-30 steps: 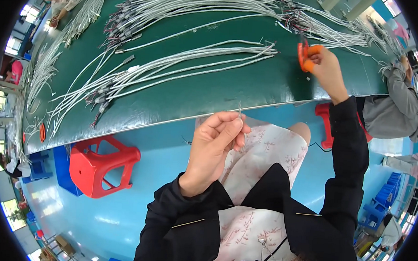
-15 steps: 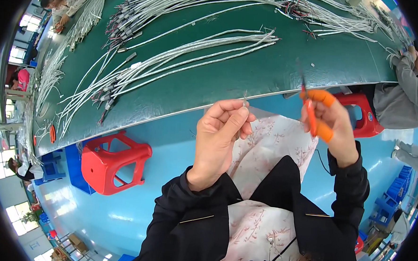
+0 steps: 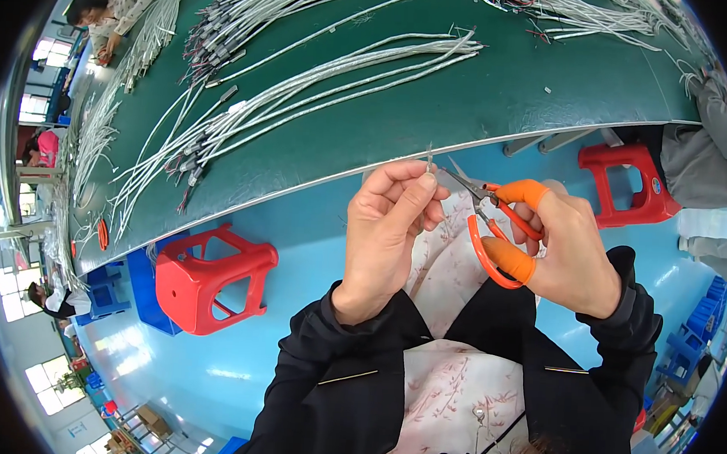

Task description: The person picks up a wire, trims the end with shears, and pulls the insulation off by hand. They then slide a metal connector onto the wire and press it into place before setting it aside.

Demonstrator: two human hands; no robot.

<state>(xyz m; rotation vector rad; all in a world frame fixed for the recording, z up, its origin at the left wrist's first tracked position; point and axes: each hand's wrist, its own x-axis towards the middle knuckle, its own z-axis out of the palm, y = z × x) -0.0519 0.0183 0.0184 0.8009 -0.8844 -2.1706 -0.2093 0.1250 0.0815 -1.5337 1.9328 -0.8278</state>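
Between thumb and fingertips, my left hand (image 3: 393, 220) pinches the end of a thin cable (image 3: 429, 163); its fine tip sticks up, and the rest is hard to make out. Orange covers sit on the thumb and a finger of my right hand (image 3: 564, 246), which grips a pair of scissors (image 3: 481, 202) with red-orange handles. The blades are apart and point left, close to the cable end in my left hand. Both hands are in front of the near table edge, above my lap.
On the green table (image 3: 369, 116) lie a small bundle of white cables (image 3: 305, 88) and a larger bundle (image 3: 309, 10) behind it. A red stool (image 3: 213, 278) stands left, another red stool (image 3: 629, 183) right. Other people sit at the far left and right.
My right hand has turned and brought the scissors left and down, from pointing upward to beside the cable end, with the blades opened. My left hand keeps its pinch, nearly in place.
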